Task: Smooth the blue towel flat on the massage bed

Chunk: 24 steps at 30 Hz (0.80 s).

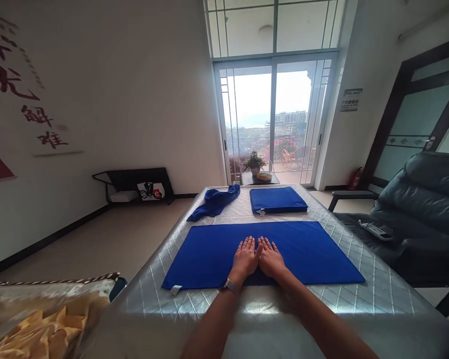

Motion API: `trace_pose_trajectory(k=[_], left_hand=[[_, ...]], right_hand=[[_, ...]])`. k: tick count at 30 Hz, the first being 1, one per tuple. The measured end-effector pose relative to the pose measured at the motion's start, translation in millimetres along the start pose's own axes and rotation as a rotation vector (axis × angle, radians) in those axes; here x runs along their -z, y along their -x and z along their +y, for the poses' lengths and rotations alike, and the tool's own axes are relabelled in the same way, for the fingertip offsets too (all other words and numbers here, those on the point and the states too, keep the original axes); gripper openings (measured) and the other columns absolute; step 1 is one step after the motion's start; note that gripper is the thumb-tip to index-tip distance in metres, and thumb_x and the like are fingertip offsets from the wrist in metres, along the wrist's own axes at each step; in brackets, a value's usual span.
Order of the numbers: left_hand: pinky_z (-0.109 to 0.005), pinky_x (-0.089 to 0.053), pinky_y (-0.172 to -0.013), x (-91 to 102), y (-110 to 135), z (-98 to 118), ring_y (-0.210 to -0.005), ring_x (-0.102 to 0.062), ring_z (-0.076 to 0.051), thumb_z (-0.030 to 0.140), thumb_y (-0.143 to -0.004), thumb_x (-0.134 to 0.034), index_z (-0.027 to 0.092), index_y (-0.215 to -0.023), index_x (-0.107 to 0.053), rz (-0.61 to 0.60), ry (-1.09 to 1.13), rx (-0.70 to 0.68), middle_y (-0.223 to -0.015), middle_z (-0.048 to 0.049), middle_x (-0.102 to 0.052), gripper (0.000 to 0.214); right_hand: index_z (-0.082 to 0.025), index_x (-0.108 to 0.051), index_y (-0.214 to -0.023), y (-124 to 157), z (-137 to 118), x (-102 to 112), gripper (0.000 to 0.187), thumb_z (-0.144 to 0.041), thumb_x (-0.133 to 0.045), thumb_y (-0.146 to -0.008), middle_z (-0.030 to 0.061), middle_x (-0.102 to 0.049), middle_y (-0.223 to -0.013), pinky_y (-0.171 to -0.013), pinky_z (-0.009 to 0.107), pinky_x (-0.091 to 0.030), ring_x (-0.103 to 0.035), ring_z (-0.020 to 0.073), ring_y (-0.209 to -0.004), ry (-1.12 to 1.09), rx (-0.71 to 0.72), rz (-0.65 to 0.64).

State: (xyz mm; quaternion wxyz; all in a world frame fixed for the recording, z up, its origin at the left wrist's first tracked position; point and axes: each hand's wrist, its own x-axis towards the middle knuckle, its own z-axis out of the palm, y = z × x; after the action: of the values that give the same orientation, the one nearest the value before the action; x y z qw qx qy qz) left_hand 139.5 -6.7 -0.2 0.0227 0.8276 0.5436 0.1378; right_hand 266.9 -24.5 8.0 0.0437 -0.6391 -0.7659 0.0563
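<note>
A blue towel [303, 254] lies spread flat across the quilted silver surface, its white tag at the near left corner. My left hand [246, 258] rests palm down near the towel's middle, fingers stretched out. Right beside it, my right hand [271, 258] also lies flat on the cloth, with the thumbs meeting or nearly so. Beyond the towel, to the right, sits a neat stack of folded blue towels [279, 198] with a small tag in front. A crumpled blue cloth [217, 202] lies at the far left.
The silver quilted mattress [160, 271] carries the towels. A dark armchair [426, 199] with a remote-like device [376, 230] stands to the right. At the lower left is yellow fabric [41, 331]. A small table with a potted plant [255, 162] stands before the glass doors.
</note>
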Motion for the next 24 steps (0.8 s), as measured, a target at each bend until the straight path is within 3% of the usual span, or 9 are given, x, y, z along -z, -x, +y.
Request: trace_pose_trajectory(k=[5,9,13,19,22,24], left_hand=[[-0.045,-0.021,-0.124,5.9,15,-20,-0.151,-0.024,-0.023,0.058,-0.102,-0.008,0.011,-0.155,-0.034,-0.061,-0.029,0.002,-0.161,-0.0118,-0.031,0.075],[-0.046,-0.016,-0.125,19.1,33,-53,-0.152,-0.018,-0.023,0.063,-0.100,-0.007,0.014,-0.157,-0.028,-0.124,-0.053,0.066,-0.164,-0.0091,-0.024,0.078],[-0.047,-0.013,-0.125,33.4,52,-104,-0.153,-0.015,-0.024,0.063,-0.099,-0.005,0.012,-0.158,-0.024,-0.164,-0.104,0.167,-0.165,-0.0087,-0.020,0.080],[-0.051,-0.014,-0.123,45.8,85,-204,-0.153,-0.014,-0.028,0.063,-0.099,-0.012,0.007,-0.158,-0.019,-0.147,-0.162,0.365,-0.165,-0.0128,-0.016,0.082],[-0.050,-0.023,-0.121,44.7,101,-245,-0.151,-0.023,-0.030,0.060,-0.099,-0.016,0.005,-0.156,-0.027,-0.083,-0.176,0.412,-0.162,-0.0173,-0.025,0.080],[-0.050,-0.029,-0.118,40.9,110,-262,-0.149,-0.030,-0.029,0.057,-0.099,-0.018,0.008,-0.153,-0.035,-0.014,-0.195,0.347,-0.159,-0.0174,-0.034,0.074]], right_hand=[[-0.008,-0.020,-0.159,6,23,4,0.069,-0.046,-0.014,-0.101,0.0075,-0.015,-0.165,-0.124,0.043,-0.008,-0.010,0.0208,-0.153,-0.029,-0.101,-0.011],[-0.010,-0.020,-0.159,19,65,5,0.070,-0.049,-0.015,-0.101,0.0065,-0.015,-0.166,-0.124,0.042,-0.007,-0.009,0.0198,-0.153,0.012,-0.162,-0.001],[-0.010,-0.020,-0.159,36,129,4,0.072,-0.049,-0.016,-0.099,0.0061,-0.014,-0.166,-0.124,0.043,-0.010,-0.010,0.0212,-0.153,0.072,-0.237,0.005],[-0.006,-0.028,-0.156,63,237,2,0.073,-0.045,-0.020,-0.096,0.0109,-0.021,-0.164,-0.123,0.046,-0.017,-0.016,0.0242,-0.152,0.118,-0.329,0.068],[-0.004,-0.033,-0.154,70,270,-4,0.073,-0.044,-0.021,-0.094,0.0133,-0.025,-0.163,-0.122,0.045,-0.022,-0.021,0.0244,-0.150,0.116,-0.335,0.111],[-0.004,-0.034,-0.153,72,280,-8,0.073,-0.045,-0.021,-0.094,0.0132,-0.027,-0.162,-0.122,0.044,-0.023,-0.022,0.0238,-0.150,0.104,-0.320,0.132]])
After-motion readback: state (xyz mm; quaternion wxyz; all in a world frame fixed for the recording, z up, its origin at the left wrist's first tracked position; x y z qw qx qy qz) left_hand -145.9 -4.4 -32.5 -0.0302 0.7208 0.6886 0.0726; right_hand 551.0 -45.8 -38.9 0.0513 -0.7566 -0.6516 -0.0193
